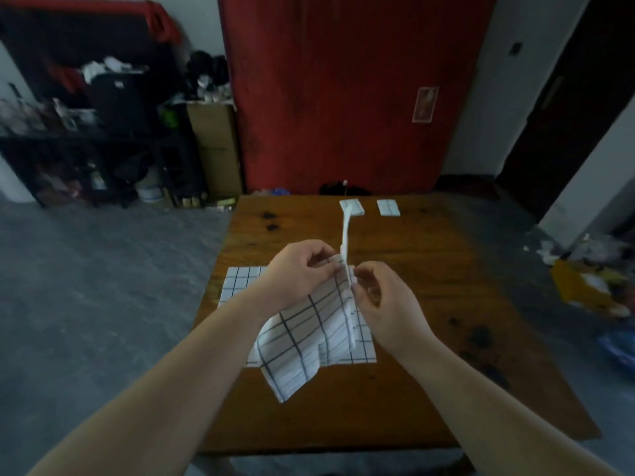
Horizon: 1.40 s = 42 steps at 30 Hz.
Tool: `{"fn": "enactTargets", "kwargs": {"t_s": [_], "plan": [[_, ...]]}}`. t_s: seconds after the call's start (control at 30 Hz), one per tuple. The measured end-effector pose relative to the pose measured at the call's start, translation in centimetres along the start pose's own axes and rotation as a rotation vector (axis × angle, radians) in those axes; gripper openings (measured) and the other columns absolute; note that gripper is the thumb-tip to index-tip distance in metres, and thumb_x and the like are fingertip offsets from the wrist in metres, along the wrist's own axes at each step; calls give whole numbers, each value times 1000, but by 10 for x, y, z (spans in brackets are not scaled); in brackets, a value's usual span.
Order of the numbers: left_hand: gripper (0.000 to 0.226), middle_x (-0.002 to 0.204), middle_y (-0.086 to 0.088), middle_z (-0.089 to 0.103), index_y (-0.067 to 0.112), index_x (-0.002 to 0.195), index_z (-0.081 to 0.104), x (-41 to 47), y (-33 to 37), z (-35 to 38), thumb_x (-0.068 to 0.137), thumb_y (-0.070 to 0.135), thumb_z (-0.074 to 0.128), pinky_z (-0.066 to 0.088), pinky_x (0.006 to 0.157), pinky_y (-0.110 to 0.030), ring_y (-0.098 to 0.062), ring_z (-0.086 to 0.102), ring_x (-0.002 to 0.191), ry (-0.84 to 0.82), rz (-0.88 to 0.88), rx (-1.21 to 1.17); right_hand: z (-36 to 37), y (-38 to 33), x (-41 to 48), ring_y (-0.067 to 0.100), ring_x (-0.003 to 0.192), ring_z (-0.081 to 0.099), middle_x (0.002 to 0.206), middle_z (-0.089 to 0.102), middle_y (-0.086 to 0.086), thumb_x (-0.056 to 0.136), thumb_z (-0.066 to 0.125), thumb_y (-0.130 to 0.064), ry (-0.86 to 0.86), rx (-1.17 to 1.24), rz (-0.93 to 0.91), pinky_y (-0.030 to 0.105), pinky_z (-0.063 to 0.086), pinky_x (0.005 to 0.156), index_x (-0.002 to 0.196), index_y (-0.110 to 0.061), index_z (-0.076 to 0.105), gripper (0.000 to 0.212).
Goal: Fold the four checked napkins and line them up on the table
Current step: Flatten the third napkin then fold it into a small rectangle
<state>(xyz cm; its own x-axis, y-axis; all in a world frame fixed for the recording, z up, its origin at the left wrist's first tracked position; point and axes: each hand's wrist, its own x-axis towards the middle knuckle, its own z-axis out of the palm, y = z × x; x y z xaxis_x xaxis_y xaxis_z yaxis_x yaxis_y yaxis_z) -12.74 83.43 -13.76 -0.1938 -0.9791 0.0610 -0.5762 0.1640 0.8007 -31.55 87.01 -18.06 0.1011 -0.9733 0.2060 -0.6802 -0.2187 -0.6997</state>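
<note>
A white napkin with dark checks (302,341) hangs in the air above the wooden table (429,304). My left hand (299,273) pinches its upper edge, and my right hand (381,297) pinches the same edge close beside it. One corner sticks up as a thin strip between the hands. Another checked napkin (240,280) lies flat on the table beneath, largely hidden by my arms and the held cloth. Two folded napkins (352,206) (388,207) lie side by side near the table's far edge.
Dark stains mark the table at the far left and near right. A red panel (343,97) stands behind the table. Cluttered black shelves (86,149) and a cardboard box (216,149) are at the back left. Loose litter lies on the floor at the right.
</note>
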Motion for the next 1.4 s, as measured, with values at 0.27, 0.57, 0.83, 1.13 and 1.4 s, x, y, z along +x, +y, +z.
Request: {"fn": "enactTargets", "kwargs": {"t_s": [0.27,0.57,0.83,1.13,1.4], "plan": [[2,91,5,75,31,93,72,36,89,26,93,32,72,54,72,-22,-11,68,84,77,117,-83,-82,15,28,-4,97,64,108,66,-18,100,64,-36,58,171,-39,25,59,82,125,-34,56,27],[16,89,9,75,28,103,64,67,173,56,92,21,74,55,76,-17,-3,69,85,256,285,-108,-194,37,57,5,82,68,89,73,-15,101,61,-38,119,206,-129,25,58,70,97,-39,68,8],[10,85,15,75,35,92,74,98,237,65,90,26,76,58,78,-20,2,70,81,258,324,-7,-269,52,69,-1,84,68,92,74,-18,101,63,-31,99,177,-199,16,52,70,97,-38,72,12],[3,82,13,73,29,90,75,107,284,84,88,29,78,54,73,-19,2,67,78,222,423,69,-304,48,75,-4,85,68,91,74,-16,99,65,-35,233,219,-281,10,51,69,101,-36,71,6],[7,88,14,73,30,92,76,110,299,84,89,37,76,53,74,-18,2,66,82,164,402,151,-305,47,68,-6,81,65,87,71,-14,98,65,-38,287,150,-285,11,49,65,102,-31,70,9]]}}
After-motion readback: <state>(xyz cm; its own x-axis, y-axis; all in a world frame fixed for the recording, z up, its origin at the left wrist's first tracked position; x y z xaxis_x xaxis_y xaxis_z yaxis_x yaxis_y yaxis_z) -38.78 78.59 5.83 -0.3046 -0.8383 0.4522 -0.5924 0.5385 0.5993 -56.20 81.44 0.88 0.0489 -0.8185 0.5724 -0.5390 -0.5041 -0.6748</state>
